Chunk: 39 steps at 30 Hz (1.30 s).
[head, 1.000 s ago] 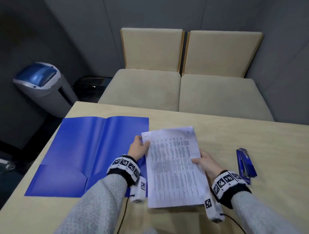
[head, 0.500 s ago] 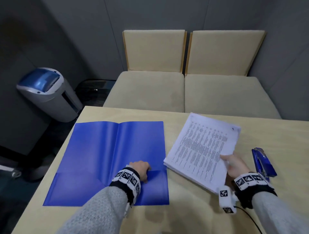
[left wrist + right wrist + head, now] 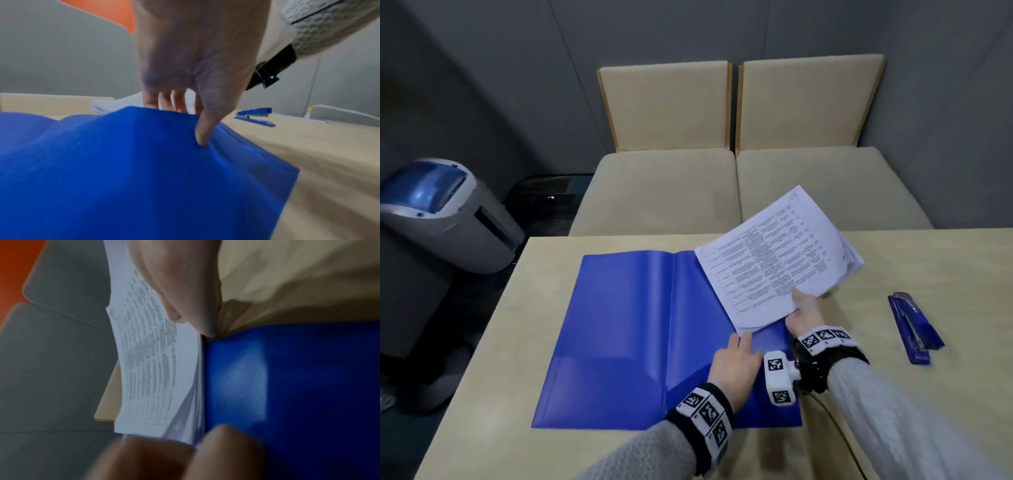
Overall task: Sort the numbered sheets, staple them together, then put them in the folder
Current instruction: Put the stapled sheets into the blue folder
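Observation:
A blue folder [image 3: 626, 325] lies open on the table. My left hand [image 3: 741, 346] is at the inner pocket of its right half. In the left wrist view the thumb [image 3: 202, 129] presses the front of the pocket flap [image 3: 144, 170] and the fingers sit behind it, pinching its edge up. My right hand [image 3: 803, 311] grips the near corner of the printed sheets [image 3: 774, 260], holding them tilted above the folder's right half, their lowest corner close to my left fingertips. In the right wrist view, the sheets [image 3: 152, 369] stand edge-on against the folder [image 3: 287, 386].
A blue stapler [image 3: 914, 329] lies on the table [image 3: 893, 260] to the right of my right hand. Two beige bench seats [image 3: 667, 192] stand beyond the far edge. A grey and blue bin [image 3: 441, 212] sits on the floor at the left.
A second ago both hands held the sheets. My left hand let go and went to the folder's right pocket. My right hand has since carried the sheets leftward over the folder's right half.

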Tool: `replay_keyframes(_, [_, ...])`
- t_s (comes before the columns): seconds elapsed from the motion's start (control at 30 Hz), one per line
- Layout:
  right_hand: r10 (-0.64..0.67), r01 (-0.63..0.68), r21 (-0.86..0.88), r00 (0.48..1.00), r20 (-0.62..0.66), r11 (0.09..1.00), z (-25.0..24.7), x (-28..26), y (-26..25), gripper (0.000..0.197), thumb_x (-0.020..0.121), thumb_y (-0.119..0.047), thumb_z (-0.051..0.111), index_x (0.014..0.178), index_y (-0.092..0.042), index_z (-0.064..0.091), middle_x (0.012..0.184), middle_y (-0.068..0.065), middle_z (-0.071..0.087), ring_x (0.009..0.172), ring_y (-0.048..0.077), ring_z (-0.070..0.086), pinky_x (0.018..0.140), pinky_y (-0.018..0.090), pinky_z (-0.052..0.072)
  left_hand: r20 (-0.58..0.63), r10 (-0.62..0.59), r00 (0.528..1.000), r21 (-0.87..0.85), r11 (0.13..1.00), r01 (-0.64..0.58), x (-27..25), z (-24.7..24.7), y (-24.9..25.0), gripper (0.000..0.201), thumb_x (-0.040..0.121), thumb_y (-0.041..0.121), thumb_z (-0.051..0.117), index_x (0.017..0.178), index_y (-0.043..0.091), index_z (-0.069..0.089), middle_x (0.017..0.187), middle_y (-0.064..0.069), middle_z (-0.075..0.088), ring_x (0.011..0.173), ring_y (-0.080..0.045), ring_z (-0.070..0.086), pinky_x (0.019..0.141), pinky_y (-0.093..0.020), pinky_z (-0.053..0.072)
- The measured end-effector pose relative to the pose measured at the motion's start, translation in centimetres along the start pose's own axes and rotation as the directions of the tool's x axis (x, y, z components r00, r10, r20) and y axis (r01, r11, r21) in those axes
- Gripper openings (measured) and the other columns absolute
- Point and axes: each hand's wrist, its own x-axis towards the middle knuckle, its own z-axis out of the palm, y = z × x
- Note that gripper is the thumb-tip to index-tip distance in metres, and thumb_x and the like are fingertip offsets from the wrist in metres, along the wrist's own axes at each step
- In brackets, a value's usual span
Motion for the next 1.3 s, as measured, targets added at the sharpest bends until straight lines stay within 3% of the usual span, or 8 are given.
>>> replay_keyframes(0.13, [-0.071,0.071,0.002,0.997,-0.019,0.997,-1.9,0.1,1.0,0.056,0.074,-0.008,0.062,0.129,-0.007,0.052,0.129,0.015,0.059,0.112,0.033,0.060,0.084,0.037,0.054,-0.109,-0.003,0.994,0.034,0.999,0.007,-0.4,1.2,-0.1,0.038,0.037,0.024,0.082,0.070,0.027,0.066,0.115,-0.007,0.055,0.112,-0.032,0.051,0.088,-0.051,0.050])
replay_keyframes(0.33, [-0.131,0.132,-0.051,0.991,0.024,0.990,-1.0,-1.9,-1.0,0.039,0.091,0.007,0.047,0.130,0.005,0.048,0.124,0.020,0.058,0.098,0.029,0.057,0.057,0.020,0.053,-0.128,0.100,0.987,-0.015,0.995,-0.103,0.6,2.6,-0.7,0.030,0.054,0.018,0.074,0.082,0.019,0.063,0.100,-0.004,0.056,0.088,-0.025,0.057,0.082,-0.034,0.043])
replay_keyframes(0.5, [-0.075,0.081,-0.070,0.994,0.085,0.994,-1.6,-0.6,-0.2,0.049,0.086,0.010,0.049,0.132,-0.006,0.050,0.128,0.020,0.059,0.113,0.036,0.058,0.092,0.050,0.050,-0.046,0.126,0.991,-0.198,0.971,-0.133,1.1,2.1,-1.6,0.024,0.085,0.011,0.049,0.108,0.008,0.053,0.110,-0.010,0.051,0.099,-0.028,0.045,0.083,-0.035,0.035])
replay_keyframes(0.63, [-0.074,0.096,-0.188,0.990,0.124,0.977,-1.7,-0.9,-1.0,0.051,0.085,0.015,0.045,0.129,-0.009,0.052,0.119,0.012,0.063,0.107,0.033,0.060,0.089,0.044,0.052,0.097,0.032,0.995,-0.419,0.908,0.012,1.6,1.8,-2.4,0.019,0.086,0.017,0.052,0.103,0.012,0.057,0.110,-0.010,0.060,0.101,-0.030,0.055,0.083,-0.035,0.044])
replay_keyframes(0.83, [0.116,0.120,-0.709,0.954,0.276,0.695,-1.0,-0.5,-2.2,0.046,0.084,0.016,0.047,0.121,-0.010,0.054,0.114,0.008,0.062,0.102,0.029,0.059,0.093,0.043,0.049,0.233,0.004,0.973,-0.474,0.874,0.109,2.8,2.1,-2.5,0.017,0.084,0.021,0.060,0.100,0.015,0.063,0.105,-0.009,0.065,0.099,-0.027,0.059,0.079,-0.029,0.043])
replay_keyframes(1.13, [0.193,0.157,-0.889,0.946,0.261,0.431,-0.1,-0.1,0.0,0.037,0.076,0.019,0.047,0.104,-0.001,0.058,0.097,0.017,0.061,0.088,0.026,0.058,0.076,0.032,0.046,0.058,-0.184,0.981,-0.406,0.894,0.192,2.9,2.8,-1.3,0.017,0.086,0.029,0.053,0.100,0.021,0.058,0.104,-0.004,0.064,0.101,-0.027,0.057,0.083,-0.034,0.042])
replay_keyframes(1.2, [0.170,0.165,-0.897,0.952,0.253,0.410,0.1,-0.5,0.1,0.036,0.077,0.010,0.048,0.110,-0.002,0.056,0.101,0.014,0.062,0.092,0.026,0.059,0.082,0.032,0.048,-0.072,-0.346,0.936,-0.343,0.889,0.302,2.5,2.7,-2.3,0.024,0.087,0.040,0.049,0.105,0.024,0.054,0.111,-0.001,0.054,0.106,-0.024,0.050,0.088,-0.037,0.038])
replay_keyframes(1.3, [0.064,0.196,-0.908,0.970,0.235,0.369,0.1,-1.7,0.1,0.042,0.081,-0.007,0.047,0.122,-0.007,0.042,0.114,0.009,0.055,0.104,0.028,0.055,0.088,0.031,0.044,-0.087,-0.755,0.649,-0.596,0.562,0.573,1.8,3.0,-5.7,0.040,0.091,0.036,0.052,0.124,0.014,0.044,0.125,-0.010,0.042,0.114,-0.030,0.042,0.094,-0.043,0.036])
